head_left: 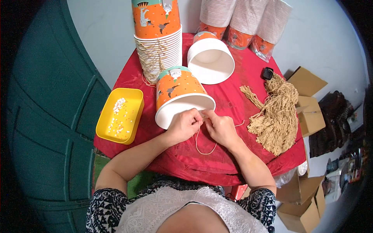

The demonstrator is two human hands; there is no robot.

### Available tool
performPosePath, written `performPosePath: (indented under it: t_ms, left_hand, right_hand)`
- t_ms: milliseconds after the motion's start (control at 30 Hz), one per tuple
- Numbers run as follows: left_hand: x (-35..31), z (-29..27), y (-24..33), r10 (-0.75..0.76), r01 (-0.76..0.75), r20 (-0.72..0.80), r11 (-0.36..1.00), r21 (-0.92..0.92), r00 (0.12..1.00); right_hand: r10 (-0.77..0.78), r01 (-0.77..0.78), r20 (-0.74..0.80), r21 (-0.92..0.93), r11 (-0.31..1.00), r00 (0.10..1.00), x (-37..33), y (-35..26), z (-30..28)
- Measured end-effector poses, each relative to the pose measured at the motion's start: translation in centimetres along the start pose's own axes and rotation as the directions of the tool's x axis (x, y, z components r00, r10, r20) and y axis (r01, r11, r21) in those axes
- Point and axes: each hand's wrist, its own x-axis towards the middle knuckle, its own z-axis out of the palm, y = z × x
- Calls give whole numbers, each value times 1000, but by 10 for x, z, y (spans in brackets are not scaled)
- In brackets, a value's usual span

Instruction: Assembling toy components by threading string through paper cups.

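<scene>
My left hand (pixel 184 125) and my right hand (pixel 220 126) meet at the open mouth of an orange paper bucket (pixel 171 91) lying on its side. Both hands are closed in pinches on a thin beige cord (pixel 197 144). A loop of it hangs below my fingers, and a loose end sticks out past my right hand. The bucket has a white rim, a teal base and a printed pattern of figures. My fingers hide the spot where the cord is pinched. Behind it, a second bucket (pixel 217 73) lies with its white inside facing me.
A yellow tray (pixel 138 123) of small white and orange pieces sits left. Behind stands a tall bucket stack (pixel 158 50) with cords hanging down its side. Tan cord hanks (pixel 276 116) lie right, near a small black object (pixel 267 73). Wrapped bucket stacks (pixel 245 23) stand at the back.
</scene>
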Motion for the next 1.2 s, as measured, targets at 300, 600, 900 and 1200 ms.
performPosePath:
  t_ms: [300, 600, 900, 1200]
  left_hand:
    - [2, -3, 7, -29, 30, 39, 999, -27, 999]
    - [7, -7, 4, -122, 125, 28, 946, -299, 992]
    - [6, -8, 2, -132, 140, 48, 950, -279, 990]
    - [7, -6, 1, -73, 79, 45, 984, -160, 996]
  right_hand:
    - [85, -88, 34, 120, 989, 996, 1, 5, 6]
    - [99, -167, 198, 368, 915, 975, 7, 3, -8]
    - [-14, -25, 135, 283, 959, 991, 6, 1, -11]
    - [26, 13, -138, 277, 961, 990, 6, 6, 12]
